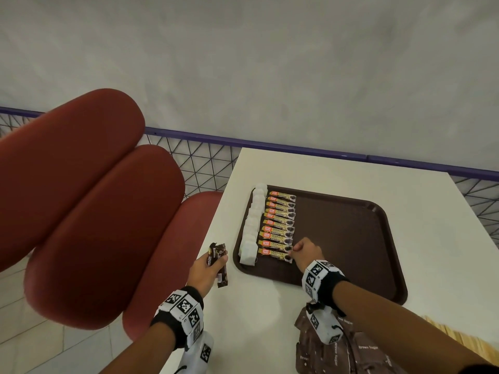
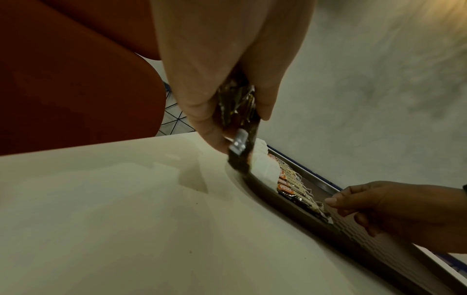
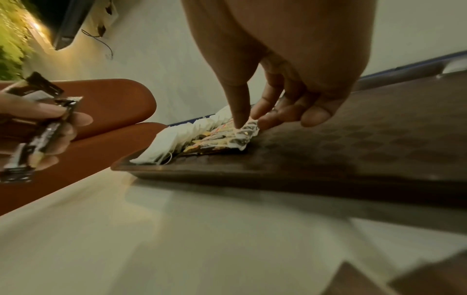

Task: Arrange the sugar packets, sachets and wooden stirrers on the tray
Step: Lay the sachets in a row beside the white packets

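A brown tray [image 1: 351, 238] lies on the white table [image 1: 270, 319]. Along its left side runs a column of white bags [image 1: 252, 233], with a row of gold-and-orange sachets [image 1: 278, 225] beside it. My right hand [image 1: 294, 251] is on the tray at the row's near end. In the right wrist view its thumb and fingers [image 3: 248, 123] pinch the right end of a gold sachet [image 3: 242, 135]. Left of the tray, my left hand [image 1: 213, 263] grips a bunch of dark brown sachets [image 1: 217, 256] above the table. The left wrist view shows that bunch [image 2: 237, 107] between thumb and fingers.
Brown sugar packets [image 1: 351, 349] lie in a heap under my right forearm at the table's near edge. Wooden stirrers [image 1: 456, 338] lie at the near right. Red padded chairs [image 1: 81, 198] stand left of the table. A purple mesh railing [image 1: 205, 163] runs behind it.
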Demonstrator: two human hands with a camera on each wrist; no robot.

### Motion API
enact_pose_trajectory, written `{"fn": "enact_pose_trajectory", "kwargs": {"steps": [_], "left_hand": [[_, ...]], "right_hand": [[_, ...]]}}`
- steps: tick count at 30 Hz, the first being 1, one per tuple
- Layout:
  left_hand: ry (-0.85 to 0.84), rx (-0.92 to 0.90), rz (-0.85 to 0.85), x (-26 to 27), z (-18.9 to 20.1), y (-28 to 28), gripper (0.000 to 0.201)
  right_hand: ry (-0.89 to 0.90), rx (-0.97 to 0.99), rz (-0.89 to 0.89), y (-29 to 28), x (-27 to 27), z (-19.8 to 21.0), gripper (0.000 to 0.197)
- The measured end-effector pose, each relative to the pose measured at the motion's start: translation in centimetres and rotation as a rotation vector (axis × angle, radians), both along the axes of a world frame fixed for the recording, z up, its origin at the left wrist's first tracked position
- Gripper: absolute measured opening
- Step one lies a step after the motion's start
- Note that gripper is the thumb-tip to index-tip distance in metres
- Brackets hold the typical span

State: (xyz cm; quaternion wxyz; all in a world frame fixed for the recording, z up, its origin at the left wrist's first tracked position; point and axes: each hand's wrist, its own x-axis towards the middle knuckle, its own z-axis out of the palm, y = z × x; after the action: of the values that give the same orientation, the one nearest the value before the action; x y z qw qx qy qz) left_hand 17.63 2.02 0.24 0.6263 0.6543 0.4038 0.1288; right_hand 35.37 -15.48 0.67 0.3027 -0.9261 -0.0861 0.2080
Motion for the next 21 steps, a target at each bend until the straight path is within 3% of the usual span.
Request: {"fn": "enact_pose_trajectory", "kwargs": {"steps": [3, 7, 12, 15, 21], "left_hand": [[-0.048, -0.016, -0.005, 0.3, 0.2, 0.0, 0.009], [-0.102, -0.031, -0.03, 0.8, 1.2, -0.7, 0.015], [-0.184, -0.12, -0.079, 1.6, 2.1, -2.1, 0.016], [-0.253, -0.209, -0.119, 2.0, 3.0, -3.2, 0.022], [-0.334, -0.355, -0.154, 2.1, 3.6, -3.7, 0.028]], "right_hand": [[-0.121, -0.042, 0.133, -0.2, -0.1, 0.9, 0.01], [-0.201, 0.051, 0.349, 0.0, -1.6, 2.3, 0.006], [-0.034, 0.194, 0.563, 1.0, -4.0, 2.3, 0.029], [0.176, 0.227, 0.599, 1.5, -5.3, 2.7, 0.041], [0.259, 0.363, 0.627, 0.9, -5.5, 3.7, 0.027]]}}
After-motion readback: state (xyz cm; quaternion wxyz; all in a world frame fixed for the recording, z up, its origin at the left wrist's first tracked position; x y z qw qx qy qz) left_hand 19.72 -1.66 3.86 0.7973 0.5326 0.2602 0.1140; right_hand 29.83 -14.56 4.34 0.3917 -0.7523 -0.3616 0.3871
